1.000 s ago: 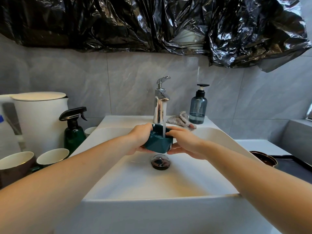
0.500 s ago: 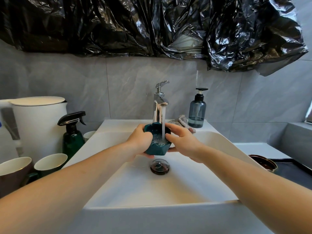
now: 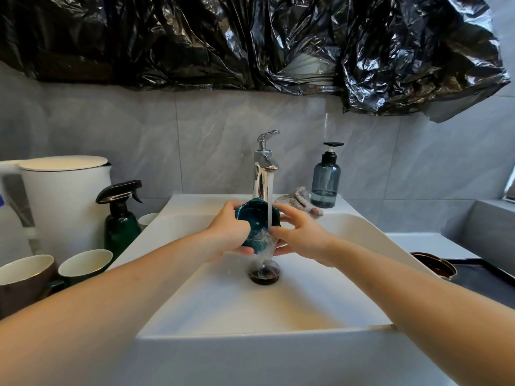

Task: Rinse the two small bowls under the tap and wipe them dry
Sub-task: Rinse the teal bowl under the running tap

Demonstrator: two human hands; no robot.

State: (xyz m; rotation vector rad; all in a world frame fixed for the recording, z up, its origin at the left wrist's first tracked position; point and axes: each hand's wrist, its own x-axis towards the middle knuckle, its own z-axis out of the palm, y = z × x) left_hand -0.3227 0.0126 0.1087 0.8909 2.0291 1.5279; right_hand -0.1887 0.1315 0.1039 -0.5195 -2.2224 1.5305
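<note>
A small dark teal bowl is tilted toward me under the running chrome tap, and water pours from it toward the drain. My left hand grips the bowl's left side, fingers curled under it. My right hand holds its right side, thumb at the rim. A brown bowl sits on the counter to the right of the white sink. A crumpled cloth lies behind the sink beside the tap.
A blue soap dispenser stands right of the tap. On the left are a green spray bottle, a white kettle, a small white cup and two mugs. Black plastic sheeting hangs overhead.
The bowl has been tipped from upright to tilted toward me, so water now spills out of it into the sink. Both hands stay on it.
</note>
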